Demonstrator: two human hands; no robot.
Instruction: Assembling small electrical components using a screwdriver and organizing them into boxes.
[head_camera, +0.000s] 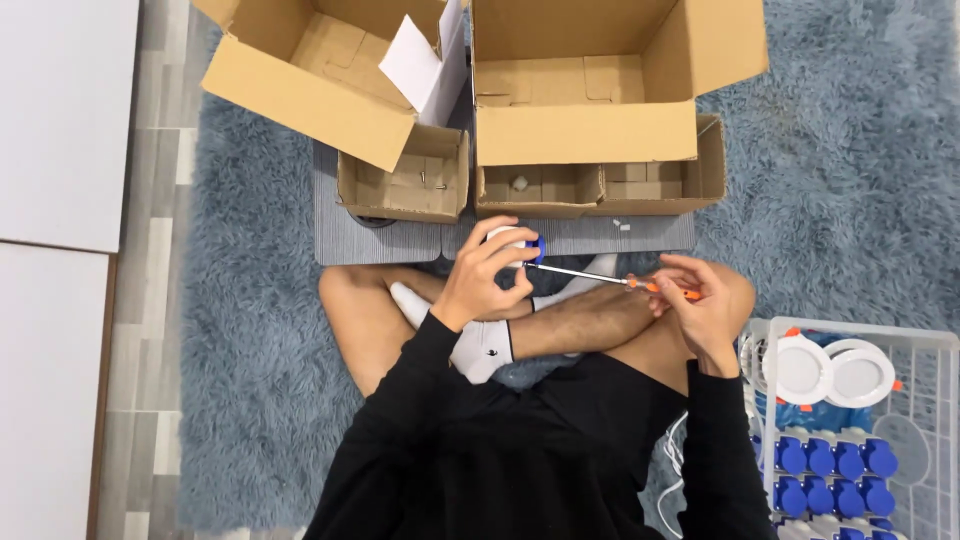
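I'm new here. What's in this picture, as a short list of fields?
Setting: person sitting cross-legged on a shaggy grey-blue rug
Left hand: holds a small white and blue part
Right hand: holds an orange-handled screwdriver, tip at the part
In front: open cardboard boxes
At right: white wire basket with white round fittings and blue pieces

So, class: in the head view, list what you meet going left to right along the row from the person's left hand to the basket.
Left hand → screwdriver → right hand → white basket.
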